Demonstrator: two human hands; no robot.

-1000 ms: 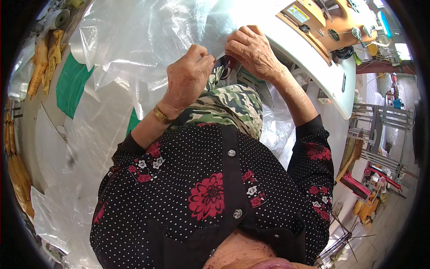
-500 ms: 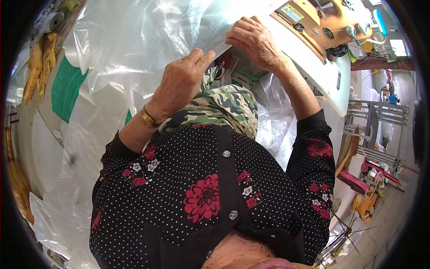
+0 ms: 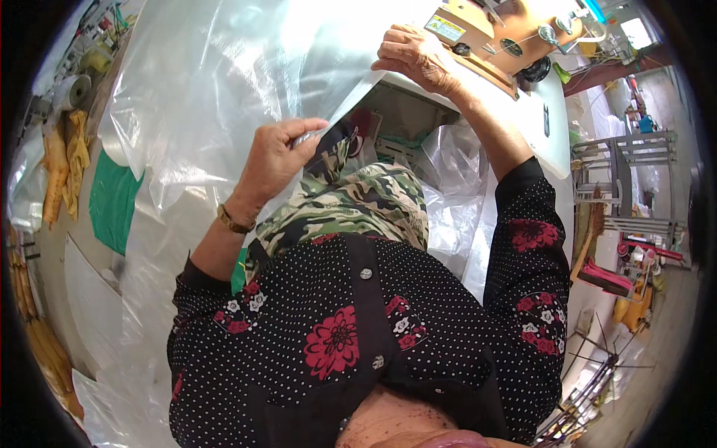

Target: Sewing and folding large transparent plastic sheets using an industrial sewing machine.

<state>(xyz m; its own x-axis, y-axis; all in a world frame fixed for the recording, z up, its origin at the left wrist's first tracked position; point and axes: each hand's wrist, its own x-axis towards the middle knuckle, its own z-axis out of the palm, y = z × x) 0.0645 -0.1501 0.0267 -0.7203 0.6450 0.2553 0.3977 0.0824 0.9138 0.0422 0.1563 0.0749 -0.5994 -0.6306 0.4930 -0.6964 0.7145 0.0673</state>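
A large clear plastic sheet (image 3: 216, 82) spreads over the white table and hangs down in front of my lap. My left hand (image 3: 275, 155) pinches its near edge, fingers closed on the folded rim. Farther up and to the right, my right hand (image 3: 415, 58) grips the same edge, fingers curled over it. Between the two hands the edge runs as a straight, taut strip. Just right of my right hand stands a tan sewing machine (image 3: 515, 37); its needle area is not clearly visible.
The white tabletop (image 3: 534, 112) curves round at the right. Green material (image 3: 116, 205) lies at the left, near yellow cloth (image 3: 77, 153) and a roll (image 3: 71, 91). Metal racks (image 3: 627, 179) stand to the right. More clear plastic (image 3: 459, 172) hangs beside my lap.
My left hand has moved down and left along the sheet's edge, away from my right hand. The stretch of edge between them is longer. My right hand stays near the machine.
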